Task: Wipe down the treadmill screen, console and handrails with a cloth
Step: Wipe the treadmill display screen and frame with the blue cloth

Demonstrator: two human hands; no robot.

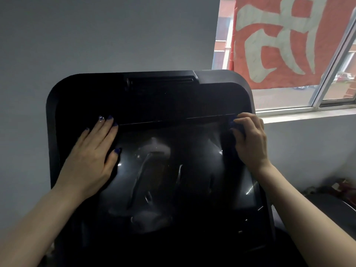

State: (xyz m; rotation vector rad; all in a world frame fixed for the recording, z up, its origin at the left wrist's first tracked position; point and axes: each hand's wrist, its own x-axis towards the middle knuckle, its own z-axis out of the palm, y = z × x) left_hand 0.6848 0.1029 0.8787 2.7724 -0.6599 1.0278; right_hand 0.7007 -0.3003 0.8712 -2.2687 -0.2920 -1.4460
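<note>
Head view: the left hand lies flat, fingers straight, on the screen's left edge, likely bracing it. The right hand pinches a dark cloth at the screen's far right corner, probably wiping there.

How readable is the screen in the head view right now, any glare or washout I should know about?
Head view: the screen is dark and glossy, with pale reflections and small bright glints masking its surface; the window at upper right is far brighter than the console; the right hand has slightly soft edges, and the wide lens bows straight lines.
</note>
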